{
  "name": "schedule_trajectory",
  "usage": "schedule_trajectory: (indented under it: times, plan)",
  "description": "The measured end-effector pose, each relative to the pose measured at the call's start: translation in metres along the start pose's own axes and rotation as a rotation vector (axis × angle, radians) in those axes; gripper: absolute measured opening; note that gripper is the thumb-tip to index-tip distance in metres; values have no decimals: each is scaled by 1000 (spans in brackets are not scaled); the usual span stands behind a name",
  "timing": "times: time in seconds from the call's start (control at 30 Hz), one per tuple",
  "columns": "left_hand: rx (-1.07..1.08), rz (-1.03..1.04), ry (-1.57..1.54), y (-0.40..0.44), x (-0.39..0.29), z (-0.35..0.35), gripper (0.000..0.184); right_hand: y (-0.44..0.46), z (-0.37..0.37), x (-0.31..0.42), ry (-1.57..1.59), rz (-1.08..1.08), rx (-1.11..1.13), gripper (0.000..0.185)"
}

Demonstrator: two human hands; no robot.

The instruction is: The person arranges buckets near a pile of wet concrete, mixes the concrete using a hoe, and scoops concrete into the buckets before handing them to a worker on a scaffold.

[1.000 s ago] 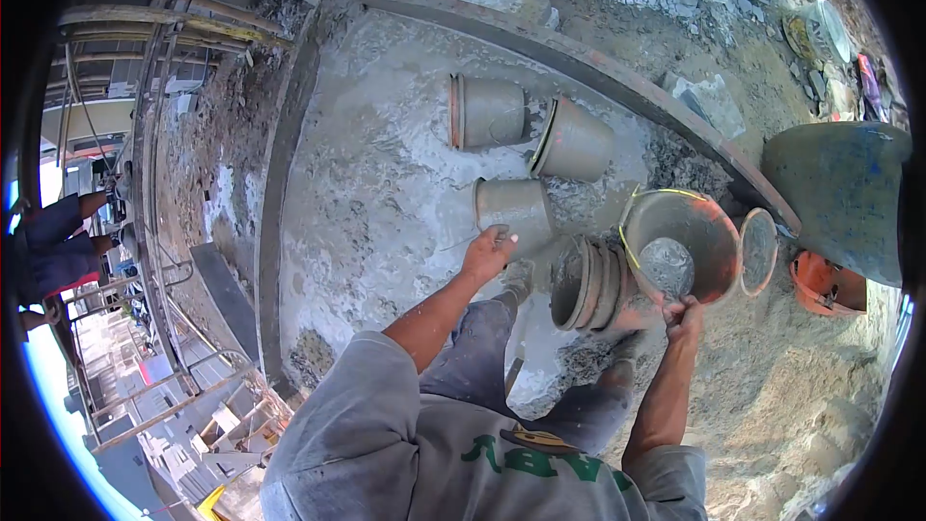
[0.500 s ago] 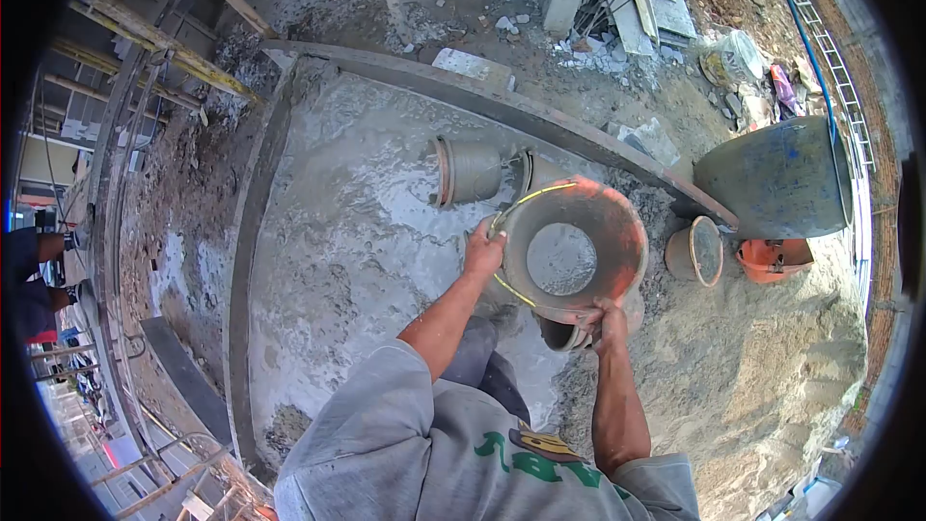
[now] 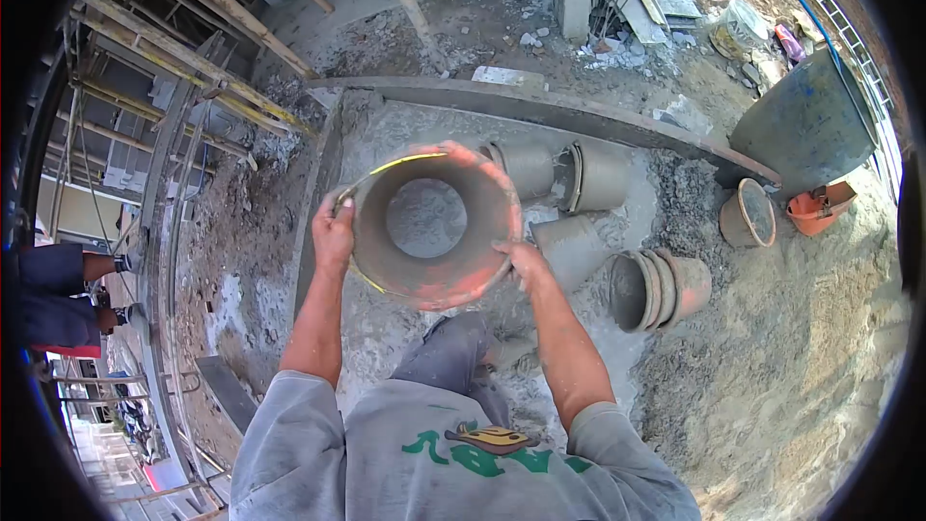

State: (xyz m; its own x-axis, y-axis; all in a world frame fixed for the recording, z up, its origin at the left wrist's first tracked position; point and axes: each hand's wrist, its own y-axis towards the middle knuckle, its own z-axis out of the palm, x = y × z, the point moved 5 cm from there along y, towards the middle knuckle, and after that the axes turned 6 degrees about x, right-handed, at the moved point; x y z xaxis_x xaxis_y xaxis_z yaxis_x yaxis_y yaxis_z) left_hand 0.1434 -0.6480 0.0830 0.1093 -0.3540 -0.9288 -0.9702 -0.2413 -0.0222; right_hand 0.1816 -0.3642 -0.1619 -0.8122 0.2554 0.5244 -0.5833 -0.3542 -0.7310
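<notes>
Both hands hold up a mud-coated orange bucket, tilted so that I look into its mouth; a yellow line runs along part of the rim. My left hand grips the left rim, by the handle's end. On the right side of the rim, my right hand is closed with the thumb on the edge. Beyond the right hand, a grey-coated bucket lies on the wet ground. Further right lies a nested stack of buckets. More coated buckets rest behind.
Long boards border the wet cement patch at the back and left. A large drum, a small bucket and an orange container stand at right beside sand. Scaffold poles and another person's legs are at left.
The held bucket and both hands have moved left, away from the buckets on the ground. The view has shifted too, and the nested stack now shows fully.
</notes>
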Motion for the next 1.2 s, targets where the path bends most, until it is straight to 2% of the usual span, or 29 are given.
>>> schedule_trajectory:
  times: [0.07, 0.13, 0.17, 0.27, 0.33, 0.37, 0.4, 0.43, 0.5, 0.63, 0.7, 0.8, 0.87, 0.9, 0.93, 1.03, 1.1, 1.17, 1.2]
  plan:
    - [-189, 37, -103, 7, 29, -49, 20, -51, 62, 54, -172, -128, -39, 39]
    - [-260, -33, -81, -17, 69, -77, 21, -52, 70, 39, -268, -146, -4, 41]
    - [-294, -40, -97, -14, 85, -74, 21, -50, 67, 48, -331, -188, 1, 43]
    - [-330, -285, -250, -44, 139, -16, 24, -109, 34, 59, -598, -207, -271, 41]
    - [-281, -393, -204, -61, 166, 42, 30, -105, -25, 22, -447, -290, -286, 44]
    - [-224, -400, -181, -65, 171, 70, 27, -136, -40, 27, -417, -115, -326, 47]
    - [-28, -346, -168, -63, 193, 96, 24, -126, -85, -8, -262, -19, -326, 45]
    - [15, -324, -124, -66, 166, 121, 20, -143, -107, -16, -142, -45, -357, 45]
    - [166, -275, -207, -67, 150, 157, 20, -178, -117, -26, 28, -15, -319, 53]
    - [215, -116, -41, -52, 130, 155, 18, -186, -83, -49, 136, -84, -294, 47]
    - [154, 8, 74, -34, 113, 128, 18, -165, -56, -61, 163, -44, -230, 41]
    - [244, -30, 143, -16, 122, 90, 18, -89, -29, -103, 108, -30, -260, 31]
    - [385, -139, 205, -23, 133, 72, 22, -32, 0, -125, 1, 38, -327, 26]
    - [457, -189, 235, -28, 141, 65, 24, -7, 14, -133, -20, 2, -409, 29]
    - [442, -217, 183, -33, 155, 58, 25, 20, 26, -140, -38, -37, -491, 32]
    - [404, -320, 54, -32, 204, 38, 29, 108, 51, -173, -69, -197, -541, 40]
    - [385, -353, -122, -15, 214, 20, 27, 134, 83, -137, -164, -157, -507, 57]
    - [344, -276, -226, 26, 254, 10, 30, 179, 105, -96, -275, -421, -565, 70]
    - [316, -319, -210, 45, 275, 2, 32, 201, 114, -72, -430, -504, -588, 72]
